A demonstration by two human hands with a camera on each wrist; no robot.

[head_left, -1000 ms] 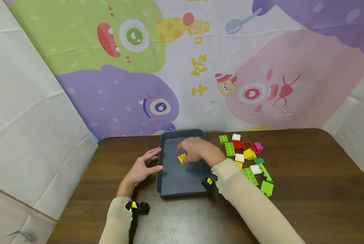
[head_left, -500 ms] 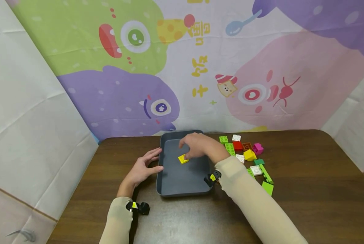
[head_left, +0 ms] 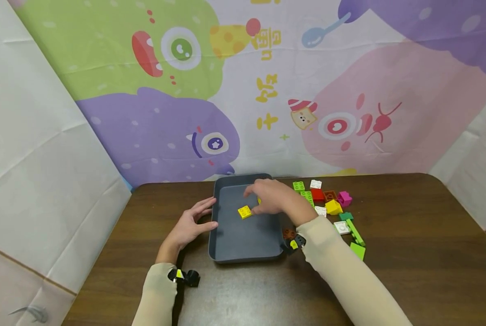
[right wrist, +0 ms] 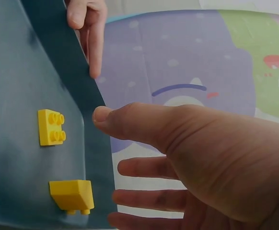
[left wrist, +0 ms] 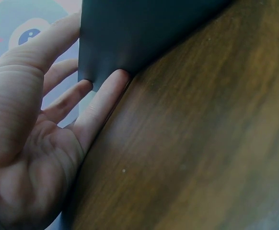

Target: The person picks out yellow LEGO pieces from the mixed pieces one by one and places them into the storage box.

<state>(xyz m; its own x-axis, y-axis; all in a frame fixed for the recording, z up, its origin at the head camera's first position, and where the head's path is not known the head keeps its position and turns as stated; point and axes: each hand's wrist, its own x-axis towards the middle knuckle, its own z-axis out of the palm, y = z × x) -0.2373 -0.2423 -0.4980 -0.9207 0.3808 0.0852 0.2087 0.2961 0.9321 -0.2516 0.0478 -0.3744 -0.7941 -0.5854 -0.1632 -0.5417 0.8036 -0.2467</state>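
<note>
A dark grey tray (head_left: 243,246) lies on the table. Inside it, a flat yellow brick (head_left: 245,212) with studs up sits just left of my right hand (head_left: 275,198). That hand hovers over the tray's right half with thumb and fingers apart and nothing between them. A yellow sloped brick (right wrist: 72,195) also lies in the tray in the right wrist view, studs to the side; in the head view my hand mostly covers it. My left hand (head_left: 189,227) rests against the tray's left wall, its fingertips (left wrist: 122,74) touching the outside.
Right of the tray lie loose bricks: green ones (head_left: 298,186), white ones (head_left: 342,227), a red one (head_left: 317,194), a yellow one (head_left: 333,207) and a magenta one (head_left: 344,198). A brown brick (head_left: 289,234) lies by the tray's right wall. Behind stands a printed cloth (head_left: 267,149).
My right hand has let go of the flat yellow brick, which stays in the tray, and has drawn off to the right. The left hand keeps its place.
</note>
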